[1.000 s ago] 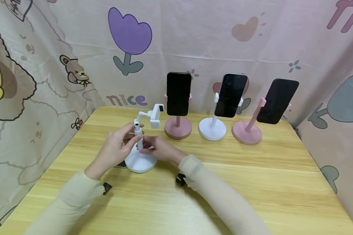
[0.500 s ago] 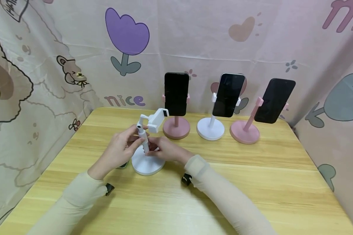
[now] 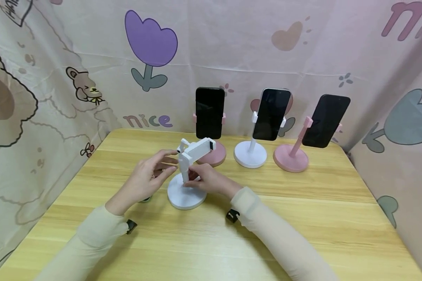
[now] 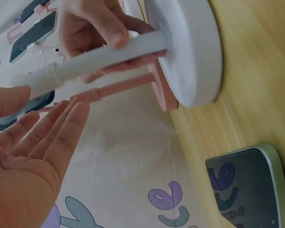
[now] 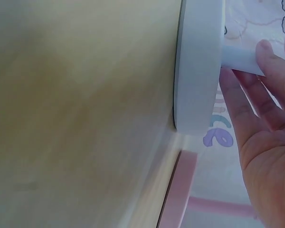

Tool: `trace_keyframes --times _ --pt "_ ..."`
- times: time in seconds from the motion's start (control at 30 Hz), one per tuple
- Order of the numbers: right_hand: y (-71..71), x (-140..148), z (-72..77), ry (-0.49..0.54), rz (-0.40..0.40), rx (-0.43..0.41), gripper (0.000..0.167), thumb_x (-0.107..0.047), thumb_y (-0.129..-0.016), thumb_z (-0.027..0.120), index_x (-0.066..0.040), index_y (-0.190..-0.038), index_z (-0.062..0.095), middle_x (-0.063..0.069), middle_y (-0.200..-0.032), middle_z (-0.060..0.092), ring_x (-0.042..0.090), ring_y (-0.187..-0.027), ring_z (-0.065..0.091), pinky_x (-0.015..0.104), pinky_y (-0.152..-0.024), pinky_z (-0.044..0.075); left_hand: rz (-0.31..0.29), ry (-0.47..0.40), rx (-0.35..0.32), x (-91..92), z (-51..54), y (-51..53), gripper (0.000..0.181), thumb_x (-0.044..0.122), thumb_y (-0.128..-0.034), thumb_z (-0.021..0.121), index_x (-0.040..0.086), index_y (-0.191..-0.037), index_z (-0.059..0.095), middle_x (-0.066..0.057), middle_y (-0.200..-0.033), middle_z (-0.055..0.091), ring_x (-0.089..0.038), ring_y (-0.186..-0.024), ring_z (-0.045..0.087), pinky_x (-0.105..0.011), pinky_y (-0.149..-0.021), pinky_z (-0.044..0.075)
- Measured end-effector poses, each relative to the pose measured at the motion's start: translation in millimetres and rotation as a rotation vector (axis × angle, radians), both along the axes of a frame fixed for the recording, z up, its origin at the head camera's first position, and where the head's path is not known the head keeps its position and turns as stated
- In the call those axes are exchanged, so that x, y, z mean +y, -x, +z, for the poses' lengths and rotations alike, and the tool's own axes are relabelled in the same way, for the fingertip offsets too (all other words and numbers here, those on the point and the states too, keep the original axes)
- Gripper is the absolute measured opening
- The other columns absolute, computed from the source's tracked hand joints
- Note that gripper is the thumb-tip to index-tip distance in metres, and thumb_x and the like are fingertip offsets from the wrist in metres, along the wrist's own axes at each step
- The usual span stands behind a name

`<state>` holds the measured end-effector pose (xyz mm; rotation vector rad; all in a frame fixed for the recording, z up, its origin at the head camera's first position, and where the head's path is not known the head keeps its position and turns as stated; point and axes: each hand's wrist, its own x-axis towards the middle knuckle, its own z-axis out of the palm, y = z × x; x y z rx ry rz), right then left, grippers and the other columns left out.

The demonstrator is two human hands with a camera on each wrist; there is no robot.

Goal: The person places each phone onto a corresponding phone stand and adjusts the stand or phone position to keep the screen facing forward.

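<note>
A white phone stand [image 3: 186, 197] with a round base stands on the table, its holder [image 3: 198, 150] holding no phone. My right hand [image 3: 211, 178] pinches the lower part of its pole [image 4: 109, 56] just above the base. Beside the upper pole is my left hand [image 3: 145, 180], its fingers fairly straight and apart; the left wrist view shows the palm [image 4: 28, 175] turned toward the pole and the thumb very near it. A phone with a green edge [image 4: 247, 190] lies flat on the table, mostly hidden behind the left hand in the head view.
Behind stand a pink stand [image 3: 216, 156], a white stand [image 3: 250, 155] and another pink stand [image 3: 291, 159], each holding a dark-screened phone. A patterned cloth [image 3: 218, 47] hangs along the back and sides of the wooden table [image 3: 197, 246].
The white stand has shifted right along the table with my right hand, and its holder has turned. My left hand has come off the upper pole, its fingers loosening.
</note>
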<state>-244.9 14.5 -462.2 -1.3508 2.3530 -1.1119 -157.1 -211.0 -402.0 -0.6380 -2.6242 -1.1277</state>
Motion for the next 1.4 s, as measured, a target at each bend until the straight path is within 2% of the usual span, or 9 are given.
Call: trace_keyframes --times 0.37,0.73,1.0,1.23,1.4 --pt "-0.5 25.5 1.4 -0.046 -0.081 -0.036 0.026 -0.016 -0.100 0.078 -0.006 -0.121 0.067 0.007 -0.111 0.074 0.018 -0.103 0.072 0.033 -0.096 0.063 0.043 0.056 -0.020 -5.5 -9.1 -0.1 0.040 0.017 -0.1071 0.068 0.013 -0.145 0.059 -0.010 -0.126 0.079 -0.024 -0.103 0.080 -0.025 -0.076 0.062" --pt "-5.5 52.0 4.7 -0.092 -0.116 -0.020 0.017 -0.020 -0.103 0.075 -0.006 -0.109 0.068 0.007 -0.106 0.077 0.016 -0.099 0.073 0.029 -0.092 0.062 0.049 0.056 -0.019 -9.5 -16.8 -0.1 0.039 0.016 -0.1061 0.070 0.014 -0.144 0.061 -0.008 -0.124 0.079 -0.022 -0.100 0.080 -0.025 -0.073 0.061" --pt "-7.8 72.6 4.4 -0.071 -0.146 -0.046 0.024 -0.021 -0.103 0.074 -0.006 -0.121 0.066 0.008 -0.114 0.072 0.021 -0.107 0.074 0.036 -0.097 0.063 0.057 0.053 -0.006 -11.9 -19.5 0.3 0.038 0.012 -0.1051 0.070 0.014 -0.142 0.063 -0.006 -0.122 0.079 -0.020 -0.099 0.080 -0.029 -0.081 0.065" --pt "-11.4 90.6 3.5 -0.081 -0.201 -0.014 0.021 -0.022 -0.102 0.076 -0.009 -0.116 0.068 0.007 -0.113 0.075 0.022 -0.106 0.075 0.038 -0.094 0.065 0.043 0.060 -0.042 -12.9 -22.7 1.2 0.036 0.015 -0.1036 0.073 0.015 -0.139 0.067 -0.006 -0.125 0.079 -0.022 -0.102 0.080 -0.026 -0.076 0.063" --pt "-12.6 101.1 4.5 -0.092 -0.239 -0.030 0.026 -0.023 -0.102 0.076 -0.008 -0.122 0.068 0.007 -0.117 0.074 0.022 -0.108 0.074 0.041 -0.096 0.064 0.043 0.070 -0.054 -12.7 -24.7 1.4 0.034 0.017 -0.1041 0.073 0.015 -0.137 0.068 -0.006 -0.126 0.078 -0.023 -0.103 0.080 -0.026 -0.076 0.062"
